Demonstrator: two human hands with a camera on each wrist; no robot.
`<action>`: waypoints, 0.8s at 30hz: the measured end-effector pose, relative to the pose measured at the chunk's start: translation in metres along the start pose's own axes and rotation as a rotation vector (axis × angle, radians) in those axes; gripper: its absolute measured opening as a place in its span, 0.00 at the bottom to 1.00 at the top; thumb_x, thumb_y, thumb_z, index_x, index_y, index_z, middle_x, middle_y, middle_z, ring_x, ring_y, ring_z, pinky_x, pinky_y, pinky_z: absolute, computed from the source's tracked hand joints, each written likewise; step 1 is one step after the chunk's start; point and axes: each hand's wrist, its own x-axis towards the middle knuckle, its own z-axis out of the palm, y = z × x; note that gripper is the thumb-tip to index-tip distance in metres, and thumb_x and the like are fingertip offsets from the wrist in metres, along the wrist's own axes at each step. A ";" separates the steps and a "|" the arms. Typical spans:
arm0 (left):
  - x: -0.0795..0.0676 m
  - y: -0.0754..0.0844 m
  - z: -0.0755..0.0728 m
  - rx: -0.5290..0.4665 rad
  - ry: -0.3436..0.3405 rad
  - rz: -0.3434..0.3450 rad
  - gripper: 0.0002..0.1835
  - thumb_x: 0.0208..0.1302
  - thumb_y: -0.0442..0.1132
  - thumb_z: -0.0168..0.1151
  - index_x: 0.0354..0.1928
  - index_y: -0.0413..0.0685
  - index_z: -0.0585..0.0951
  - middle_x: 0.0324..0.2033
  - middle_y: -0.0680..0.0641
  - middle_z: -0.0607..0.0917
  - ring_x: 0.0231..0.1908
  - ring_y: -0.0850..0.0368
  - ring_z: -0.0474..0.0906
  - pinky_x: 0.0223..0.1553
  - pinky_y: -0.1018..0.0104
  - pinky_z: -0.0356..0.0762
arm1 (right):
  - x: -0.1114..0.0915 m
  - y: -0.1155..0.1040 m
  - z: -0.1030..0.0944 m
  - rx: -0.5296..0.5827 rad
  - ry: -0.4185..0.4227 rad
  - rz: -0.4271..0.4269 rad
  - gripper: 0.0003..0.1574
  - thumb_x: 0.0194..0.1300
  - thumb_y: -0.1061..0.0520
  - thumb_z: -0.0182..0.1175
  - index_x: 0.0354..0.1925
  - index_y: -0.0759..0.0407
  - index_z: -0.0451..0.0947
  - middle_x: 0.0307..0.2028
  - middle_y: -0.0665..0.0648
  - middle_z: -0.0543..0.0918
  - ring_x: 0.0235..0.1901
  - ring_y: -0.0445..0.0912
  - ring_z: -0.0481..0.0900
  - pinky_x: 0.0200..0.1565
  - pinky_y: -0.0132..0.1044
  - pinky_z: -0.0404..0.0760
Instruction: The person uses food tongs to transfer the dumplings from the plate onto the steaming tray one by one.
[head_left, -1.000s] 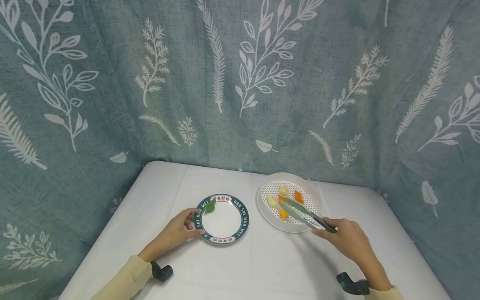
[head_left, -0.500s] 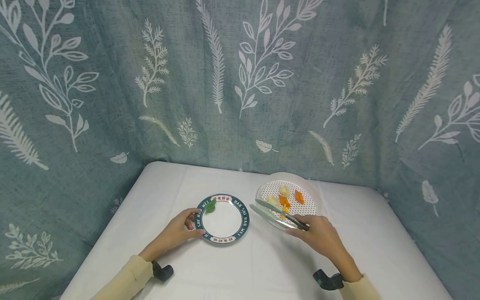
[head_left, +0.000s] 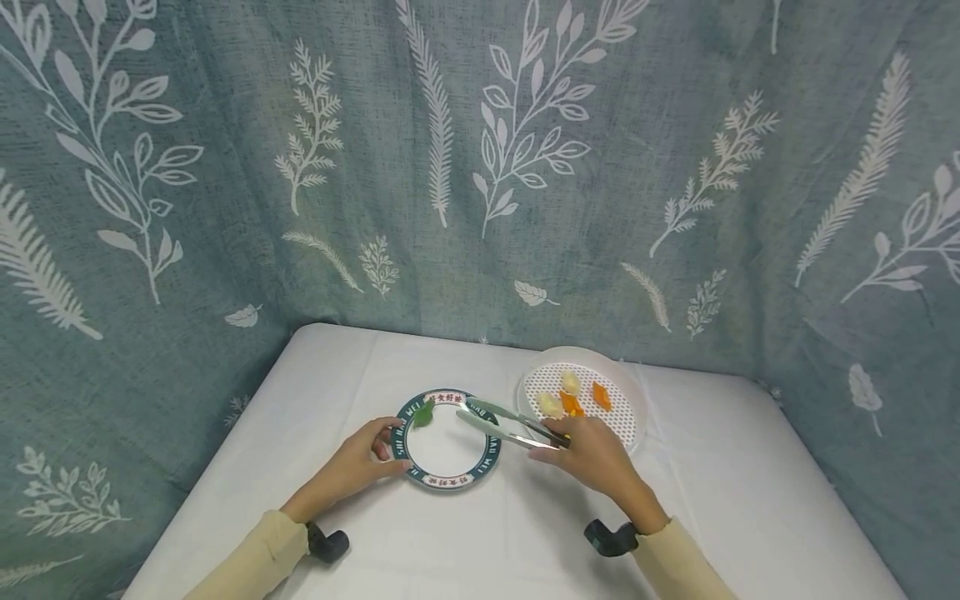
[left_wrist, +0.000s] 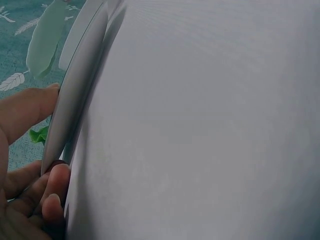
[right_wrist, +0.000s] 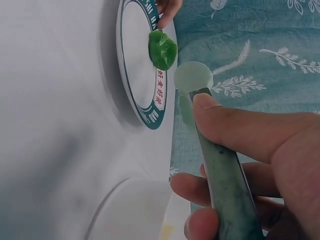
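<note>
A white plate [head_left: 448,481] with a dark green lettered rim lies on the table; my left hand [head_left: 352,458] grips its left edge, thumb at the near side and fingers curled round it. On the plate's upper left sits a shiny, wrinkled green piece [head_left: 423,414], close up in the right wrist view [right_wrist: 162,50]. My right hand [head_left: 596,458] holds tongs [head_left: 483,424] with pale green tips, which reach over the plate's right part. Nothing shows between the tips. In the right wrist view, thumb and fingers wrap the tongs' handle [right_wrist: 227,185].
A round white tray [head_left: 636,404] with a perforated base stands behind my right hand. It bears pale yellow pieces [head_left: 550,406] and orange pieces [head_left: 602,397], some partly covered by the hand. A patterned teal curtain [head_left: 450,275] hangs behind the white-covered table [head_left: 450,550].
My right hand has carried the tongs leftward from over the perforated tray to over the plate. My left hand has stayed on the plate's edge, and the green piece lies where it was.
</note>
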 end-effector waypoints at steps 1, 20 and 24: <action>0.000 0.000 0.000 -0.002 -0.001 -0.002 0.41 0.55 0.51 0.80 0.70 0.50 0.73 0.45 0.52 0.80 0.38 0.58 0.73 0.41 0.60 0.72 | 0.002 -0.001 0.002 -0.004 -0.005 -0.005 0.32 0.53 0.42 0.80 0.53 0.54 0.88 0.22 0.43 0.73 0.23 0.41 0.66 0.26 0.36 0.64; 0.000 0.000 -0.002 -0.029 -0.015 -0.004 0.43 0.55 0.51 0.80 0.71 0.50 0.72 0.46 0.53 0.79 0.40 0.58 0.73 0.43 0.60 0.72 | 0.037 -0.014 0.021 -0.020 -0.055 -0.117 0.24 0.55 0.42 0.79 0.47 0.50 0.89 0.21 0.41 0.74 0.23 0.39 0.69 0.24 0.34 0.68; -0.001 -0.002 -0.002 -0.024 -0.013 0.009 0.42 0.55 0.51 0.80 0.71 0.49 0.72 0.46 0.53 0.79 0.39 0.58 0.73 0.43 0.60 0.72 | 0.042 -0.017 0.023 -0.019 -0.077 -0.113 0.27 0.55 0.42 0.79 0.49 0.52 0.89 0.22 0.43 0.76 0.23 0.40 0.70 0.24 0.33 0.67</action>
